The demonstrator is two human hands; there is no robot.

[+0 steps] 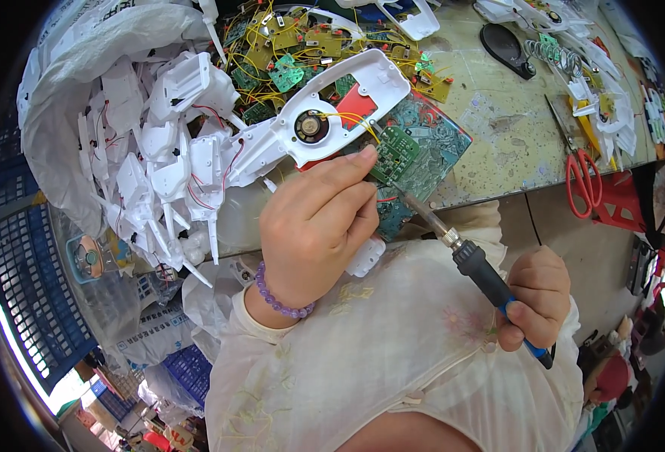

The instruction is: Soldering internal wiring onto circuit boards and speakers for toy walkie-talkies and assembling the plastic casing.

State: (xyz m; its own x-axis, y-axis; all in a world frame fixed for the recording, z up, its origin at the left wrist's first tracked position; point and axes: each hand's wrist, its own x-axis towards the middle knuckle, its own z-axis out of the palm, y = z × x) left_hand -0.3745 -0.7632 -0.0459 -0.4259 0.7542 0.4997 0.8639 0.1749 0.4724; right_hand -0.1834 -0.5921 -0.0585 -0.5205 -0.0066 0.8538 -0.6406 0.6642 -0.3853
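My left hand (317,215), with a purple bead bracelet at its wrist, pinches the edge of a small green circuit board (397,154). Yellow wires run from the board to a round black speaker (311,126) set in a white plastic housing half (272,139). In my right hand (534,297) is a soldering iron (479,270) with a black and blue handle, its fingers wrapped round the rear. The iron's tip reaches the lower edge of the board; whether it touches cannot be made out. Beneath lies a green and red patterned sheet or board (441,135).
Loose circuit boards with yellow wires (272,45) are heaped at the back. On the left, a white sack (53,113) holds several white housings (159,143), above a blue crate (35,279). Red-handled scissors (581,181) and a black oval part (504,49) lie right on the worktable (490,143).
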